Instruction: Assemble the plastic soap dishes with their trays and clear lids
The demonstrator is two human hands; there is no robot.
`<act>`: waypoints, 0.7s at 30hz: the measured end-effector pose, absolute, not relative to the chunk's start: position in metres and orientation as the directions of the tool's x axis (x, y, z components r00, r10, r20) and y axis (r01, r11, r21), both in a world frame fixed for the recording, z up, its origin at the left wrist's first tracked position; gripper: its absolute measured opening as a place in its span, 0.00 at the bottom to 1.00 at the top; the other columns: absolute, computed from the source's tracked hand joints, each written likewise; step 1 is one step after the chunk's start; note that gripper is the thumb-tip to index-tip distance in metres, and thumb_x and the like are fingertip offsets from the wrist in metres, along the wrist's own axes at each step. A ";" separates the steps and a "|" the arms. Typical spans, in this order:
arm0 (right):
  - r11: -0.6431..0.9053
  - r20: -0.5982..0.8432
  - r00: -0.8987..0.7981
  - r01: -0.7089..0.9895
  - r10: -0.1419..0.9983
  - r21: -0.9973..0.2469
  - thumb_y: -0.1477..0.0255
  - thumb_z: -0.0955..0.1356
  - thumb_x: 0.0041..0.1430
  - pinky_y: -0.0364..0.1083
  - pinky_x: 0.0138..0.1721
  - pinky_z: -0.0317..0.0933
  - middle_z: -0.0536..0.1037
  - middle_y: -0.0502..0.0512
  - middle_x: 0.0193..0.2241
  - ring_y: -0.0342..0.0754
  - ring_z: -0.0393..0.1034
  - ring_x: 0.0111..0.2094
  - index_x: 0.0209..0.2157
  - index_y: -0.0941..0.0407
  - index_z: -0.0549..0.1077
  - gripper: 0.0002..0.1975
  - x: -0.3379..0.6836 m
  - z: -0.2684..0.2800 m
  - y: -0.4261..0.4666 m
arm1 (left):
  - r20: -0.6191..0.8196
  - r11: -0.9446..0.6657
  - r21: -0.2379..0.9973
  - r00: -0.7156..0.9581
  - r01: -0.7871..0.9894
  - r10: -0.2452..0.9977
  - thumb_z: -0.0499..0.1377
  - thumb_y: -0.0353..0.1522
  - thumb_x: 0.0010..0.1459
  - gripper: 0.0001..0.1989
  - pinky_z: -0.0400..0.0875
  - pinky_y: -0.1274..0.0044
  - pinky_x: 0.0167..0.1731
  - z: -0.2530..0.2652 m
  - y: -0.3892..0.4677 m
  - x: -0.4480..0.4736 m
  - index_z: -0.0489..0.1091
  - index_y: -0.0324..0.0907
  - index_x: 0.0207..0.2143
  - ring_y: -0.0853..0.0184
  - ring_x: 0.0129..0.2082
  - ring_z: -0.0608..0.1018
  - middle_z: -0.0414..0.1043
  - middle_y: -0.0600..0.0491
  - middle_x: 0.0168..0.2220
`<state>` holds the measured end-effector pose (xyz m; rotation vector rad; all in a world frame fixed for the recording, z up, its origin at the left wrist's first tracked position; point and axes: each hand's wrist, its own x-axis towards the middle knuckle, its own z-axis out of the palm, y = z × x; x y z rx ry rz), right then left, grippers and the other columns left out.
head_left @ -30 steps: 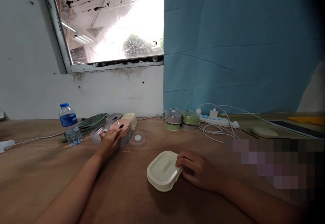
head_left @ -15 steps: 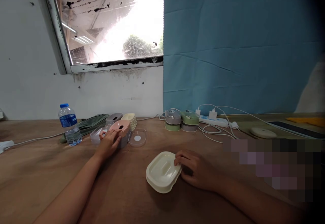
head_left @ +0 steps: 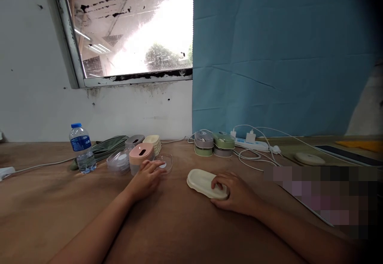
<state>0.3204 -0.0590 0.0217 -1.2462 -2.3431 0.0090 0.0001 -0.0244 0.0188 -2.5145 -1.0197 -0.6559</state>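
My right hand (head_left: 237, 192) grips the right end of a shallow cream plastic tray (head_left: 201, 181), thumb below and fingers over its edge. The tray is tilted just over the brown tabletop. My left hand (head_left: 146, 179) is stretched out in front of a pink-lidded box (head_left: 141, 151) with a dark slot in its top. Its fingers reach over the near left edge of a clear plastic lid (head_left: 168, 161) with a white round patch; whether they touch it I cannot tell. Behind the box stands a stack of cream trays (head_left: 153, 139), with a grey-lidded box (head_left: 134, 139) beside it.
Several clear lids (head_left: 118, 162) are piled left of the pink-lidded box. A water bottle (head_left: 81, 148) and a green pouch (head_left: 109, 148) stand further left. Grey and green boxes (head_left: 214, 142) are stacked at the back, near a power strip (head_left: 253, 143) with white cables.
My left hand has left the pink lid and moved right and nearer, to the clear lid. My right hand has moved slightly right and turned the cream tray sideways.
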 end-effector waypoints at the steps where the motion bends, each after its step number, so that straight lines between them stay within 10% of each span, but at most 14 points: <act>1: 0.606 0.390 -0.495 0.756 0.776 -0.246 0.67 0.70 0.41 0.48 0.38 0.57 0.72 0.53 0.30 0.51 0.65 0.35 0.31 0.55 0.71 0.12 0.322 0.022 -0.059 | 0.505 -0.712 -0.146 0.671 0.687 0.543 0.47 0.24 0.56 0.17 0.54 0.67 0.51 0.017 -0.024 0.004 0.64 0.45 0.46 0.63 0.52 0.66 0.63 0.49 0.53; 9: 0.801 0.382 -0.708 0.564 0.594 -0.202 0.78 0.65 0.37 0.52 0.52 0.51 0.70 0.55 0.45 0.54 0.60 0.49 0.49 0.54 0.66 0.30 0.323 0.020 -0.066 | 0.492 -0.731 -0.007 0.639 0.682 0.591 0.48 0.21 0.53 0.19 0.64 0.71 0.46 0.007 -0.015 0.003 0.65 0.42 0.46 0.63 0.45 0.69 0.67 0.48 0.48; 15: 0.697 0.429 -0.574 0.682 0.697 -0.220 0.81 0.62 0.42 0.48 0.44 0.60 0.72 0.55 0.38 0.51 0.65 0.43 0.35 0.55 0.70 0.16 0.328 0.011 -0.051 | 0.470 -0.699 0.085 0.590 0.710 0.656 0.49 0.20 0.52 0.19 0.65 0.72 0.43 0.007 -0.015 0.001 0.66 0.42 0.45 0.63 0.41 0.71 0.69 0.49 0.45; 21: 0.696 0.415 -0.588 0.695 0.694 -0.180 0.78 0.61 0.53 0.47 0.45 0.61 0.73 0.57 0.40 0.49 0.67 0.43 0.42 0.56 0.68 0.14 0.321 0.001 -0.038 | 0.478 -0.699 0.125 0.575 0.704 0.664 0.49 0.21 0.53 0.18 0.64 0.72 0.43 0.009 -0.017 0.005 0.67 0.42 0.44 0.63 0.41 0.71 0.70 0.50 0.43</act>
